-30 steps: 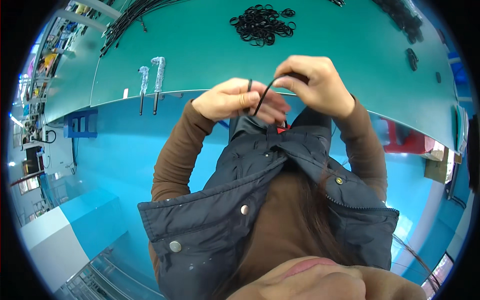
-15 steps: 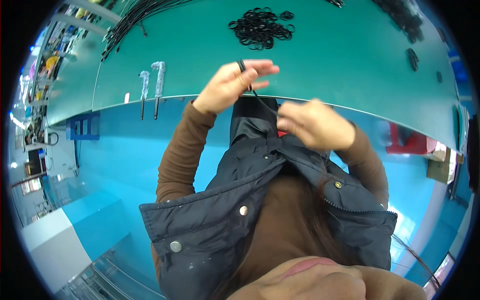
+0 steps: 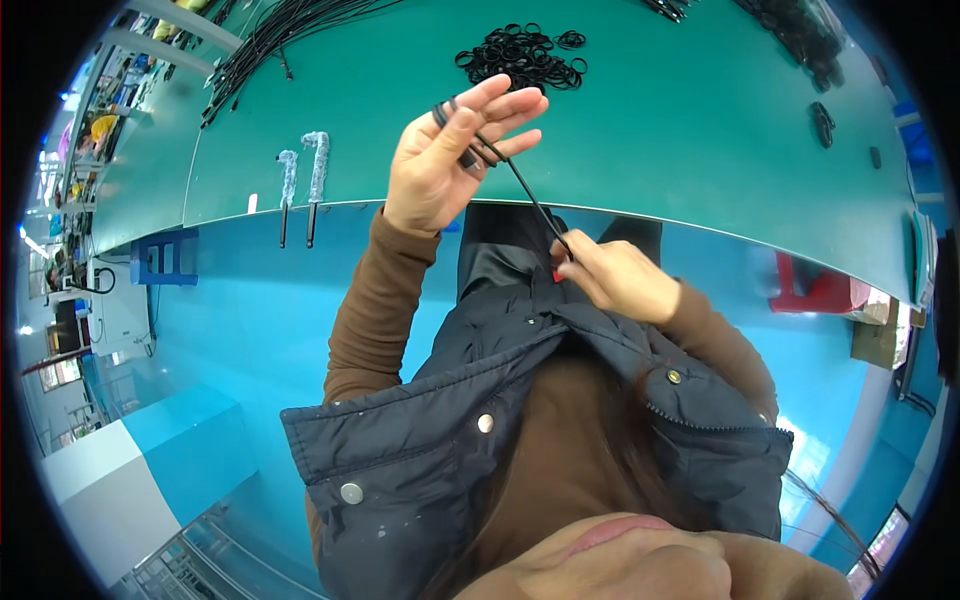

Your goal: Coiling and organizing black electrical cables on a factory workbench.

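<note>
A thin black cable [image 3: 528,188] runs taut between my two hands, over the front edge of the table. My left hand [image 3: 430,170] holds it with the palm up, the cable looped around its fingers and the thumb lying over the loops. A thicker dark end of the cable shows against the left palm. Lower and to the right, my right hand [image 3: 625,280] pinches the cable between thumb and fingers; whatever lies beyond the pinch is hidden. Just past the left fingertips, a pile of black rings [image 3: 520,62] rests on the green table [image 3: 660,120].
Straight black cables [image 3: 262,55] lie at the far left. Two dark-handled rods with plastic-wrapped hooked ends [image 3: 316,175] overhang the front edge. At right are a coiled bundle [image 3: 822,124] and a dark heap [image 3: 800,45]. Blue [image 3: 165,258] and red [image 3: 800,285] stools stand below.
My left hand has risen slightly and turned its palm up, with its fingers more spread. The right hand has dropped a little, and the cable between them is now straighter and longer.
</note>
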Motion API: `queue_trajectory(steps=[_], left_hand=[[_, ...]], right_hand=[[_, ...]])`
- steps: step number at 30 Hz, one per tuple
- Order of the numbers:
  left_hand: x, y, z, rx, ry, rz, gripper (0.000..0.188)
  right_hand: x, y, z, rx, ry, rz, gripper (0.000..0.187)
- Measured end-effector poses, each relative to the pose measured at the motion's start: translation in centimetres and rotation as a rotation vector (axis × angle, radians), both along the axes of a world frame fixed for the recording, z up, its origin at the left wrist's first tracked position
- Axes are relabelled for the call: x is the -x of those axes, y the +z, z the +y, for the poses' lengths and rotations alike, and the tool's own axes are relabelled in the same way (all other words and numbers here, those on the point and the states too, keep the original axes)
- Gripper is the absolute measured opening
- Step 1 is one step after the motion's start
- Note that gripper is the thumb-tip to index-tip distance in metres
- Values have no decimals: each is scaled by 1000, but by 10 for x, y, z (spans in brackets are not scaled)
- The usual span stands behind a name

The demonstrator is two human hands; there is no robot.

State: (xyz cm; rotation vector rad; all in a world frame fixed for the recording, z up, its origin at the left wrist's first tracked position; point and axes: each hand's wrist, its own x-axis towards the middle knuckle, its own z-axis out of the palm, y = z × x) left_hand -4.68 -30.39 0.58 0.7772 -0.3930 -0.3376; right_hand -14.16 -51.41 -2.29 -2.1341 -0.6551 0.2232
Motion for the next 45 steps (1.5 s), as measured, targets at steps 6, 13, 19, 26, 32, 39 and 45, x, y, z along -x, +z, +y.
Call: queue_trajectory(steps=[6,13,19,26,32,39,45], left_hand=[[25,-19,2,-464,-348,-113,46],[23,-1,8,-44,-571,16,48],[0,-5,10,-67,81,-22,48],[12,-29,15,-565,18,-298,44],[21,-18,18,-529,11,-112,44],[6,-22,27,-110,238,81,47],[14,-14,15,-134,242,-2,46]], right_hand=[[-59,62,-10,-216,38,-281,8],[-60,-17,0,-580,-28,267,12],[6,-22,-4,-31,-36,-39,5],[-30,62,-10,-22,54,-448,8],[-40,58,-9,-19,86,-503,7],[-9,43,-2,201,225,-487,11],[-21,63,5,170,333,-518,12]])
